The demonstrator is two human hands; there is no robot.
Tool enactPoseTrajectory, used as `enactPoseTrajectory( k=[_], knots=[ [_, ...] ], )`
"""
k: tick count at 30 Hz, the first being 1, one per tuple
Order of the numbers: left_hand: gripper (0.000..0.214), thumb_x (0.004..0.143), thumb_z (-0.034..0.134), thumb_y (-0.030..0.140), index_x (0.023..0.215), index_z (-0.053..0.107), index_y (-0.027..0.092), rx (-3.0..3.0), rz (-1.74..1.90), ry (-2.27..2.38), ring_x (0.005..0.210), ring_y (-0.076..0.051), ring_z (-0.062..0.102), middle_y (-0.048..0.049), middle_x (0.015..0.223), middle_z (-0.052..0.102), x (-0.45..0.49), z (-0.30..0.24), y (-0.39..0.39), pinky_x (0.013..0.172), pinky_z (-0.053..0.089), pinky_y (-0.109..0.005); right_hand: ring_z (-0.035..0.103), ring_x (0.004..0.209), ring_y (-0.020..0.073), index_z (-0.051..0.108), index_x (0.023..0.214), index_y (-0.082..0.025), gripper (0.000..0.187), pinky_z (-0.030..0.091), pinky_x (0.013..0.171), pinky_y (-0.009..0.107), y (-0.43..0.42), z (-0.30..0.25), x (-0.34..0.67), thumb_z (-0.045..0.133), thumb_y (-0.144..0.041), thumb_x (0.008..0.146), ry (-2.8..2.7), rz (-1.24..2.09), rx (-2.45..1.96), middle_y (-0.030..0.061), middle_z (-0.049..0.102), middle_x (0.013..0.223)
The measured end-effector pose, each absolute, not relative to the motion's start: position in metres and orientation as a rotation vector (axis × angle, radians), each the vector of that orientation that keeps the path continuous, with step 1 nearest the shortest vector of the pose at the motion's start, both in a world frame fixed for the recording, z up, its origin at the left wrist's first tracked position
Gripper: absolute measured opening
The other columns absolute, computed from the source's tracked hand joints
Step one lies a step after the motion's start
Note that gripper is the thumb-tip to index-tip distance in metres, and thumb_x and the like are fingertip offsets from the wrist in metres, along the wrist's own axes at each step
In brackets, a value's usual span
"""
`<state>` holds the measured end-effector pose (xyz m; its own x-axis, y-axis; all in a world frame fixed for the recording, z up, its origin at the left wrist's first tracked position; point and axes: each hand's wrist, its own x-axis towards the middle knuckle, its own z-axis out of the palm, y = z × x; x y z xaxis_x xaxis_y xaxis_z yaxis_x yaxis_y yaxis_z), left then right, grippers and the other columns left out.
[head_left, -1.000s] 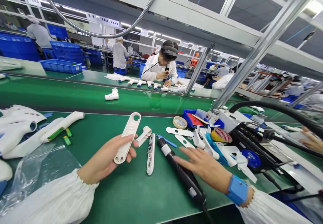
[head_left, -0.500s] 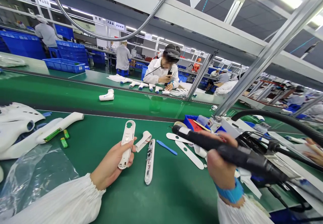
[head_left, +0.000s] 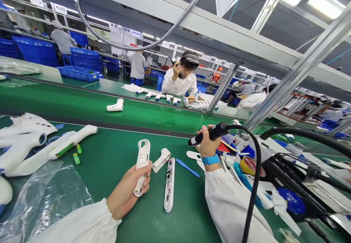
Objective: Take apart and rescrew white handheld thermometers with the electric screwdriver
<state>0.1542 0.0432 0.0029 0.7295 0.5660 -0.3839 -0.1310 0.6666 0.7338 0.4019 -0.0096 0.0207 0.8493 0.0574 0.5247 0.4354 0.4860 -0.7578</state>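
Observation:
My left hand (head_left: pixel 131 188) is closed around a long white plastic shell (head_left: pixel 142 166) with a round opening at its far end. Beside it on the green bench lie a short curved white piece (head_left: pixel 162 159) and a slim white housing (head_left: pixel 169 188) with electronics inside and a red wire. A blue pry stick (head_left: pixel 188 167) rests to the right of these. My right hand (head_left: pixel 208 144), with a blue band at the wrist, grips a black electric screwdriver (head_left: pixel 215 130) in the air. Its tip points left and its cable trails down to the right.
White gun-shaped housings (head_left: pixel 24 144), green batteries (head_left: pixel 76 159) and a clear plastic bag (head_left: pixel 55 199) lie at the left. Tools and loose parts crowd the right, near a thick black hose (head_left: pixel 298 133). Across the green conveyor (head_left: pixel 153 122), a co-worker (head_left: pixel 181 75) sits behind several white housings.
My right hand has moved left and away from me with the screwdriver, which has swung to point down to the left. My left hand still holds the shell. The view has shifted slightly.

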Motion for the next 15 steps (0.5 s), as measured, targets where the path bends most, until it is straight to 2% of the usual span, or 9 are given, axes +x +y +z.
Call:
enactPoseTrajectory(
  k=[3,6,8,11,15],
  knots=[
    [0.014,0.074,0.064,0.024,0.078,0.053,0.015,0.747,0.407,0.597,0.041,-0.003,0.037,0.0039,0.060,0.047,0.153,0.003,0.043,0.036,0.030,-0.016,0.054,0.044,0.0104,0.052,0.079,-0.017,0.032,0.046,0.051,0.026,-0.011,0.025,0.401,0.072,-0.031,0.059,-0.529,-0.238,-1.045,-0.0082,0.054,0.052],
    [0.015,0.073,0.065,0.024,0.079,0.055,0.015,0.761,0.400,0.569,0.043,-0.003,0.041,0.0028,0.061,0.052,0.152,0.004,0.042,0.038,0.034,-0.015,0.052,0.045,0.0101,0.049,0.079,-0.019,0.028,0.047,0.054,0.027,-0.024,0.045,0.381,0.067,-0.033,0.064,-0.524,-0.227,-0.993,-0.0092,0.052,0.052],
    [0.014,0.073,0.066,0.022,0.080,0.056,0.014,0.764,0.409,0.572,0.049,-0.005,0.048,0.0008,0.065,0.056,0.152,0.006,0.039,0.043,0.040,-0.015,0.051,0.047,0.0102,0.046,0.079,-0.021,0.023,0.047,0.056,0.029,-0.039,0.062,0.358,0.061,-0.035,0.068,-0.537,-0.172,-0.939,-0.0094,0.051,0.051],
    [0.013,0.072,0.068,0.019,0.078,0.059,0.013,0.747,0.413,0.583,0.062,-0.009,0.058,-0.0035,0.073,0.063,0.151,0.009,0.034,0.055,0.049,-0.017,0.046,0.048,0.0097,0.046,0.077,-0.022,0.022,0.044,0.053,0.026,-0.063,0.082,0.317,0.058,-0.037,0.066,-0.575,0.079,-0.769,-0.0080,0.049,0.052],
    [0.011,0.073,0.067,0.019,0.077,0.062,0.010,0.701,0.386,0.581,0.069,-0.012,0.062,-0.0086,0.080,0.067,0.152,0.010,0.028,0.064,0.052,-0.020,0.041,0.046,0.0092,0.049,0.076,-0.022,0.024,0.039,0.048,0.024,-0.081,0.089,0.281,0.059,-0.041,0.065,-0.606,0.210,-0.702,-0.0062,0.046,0.051]
  ],
)
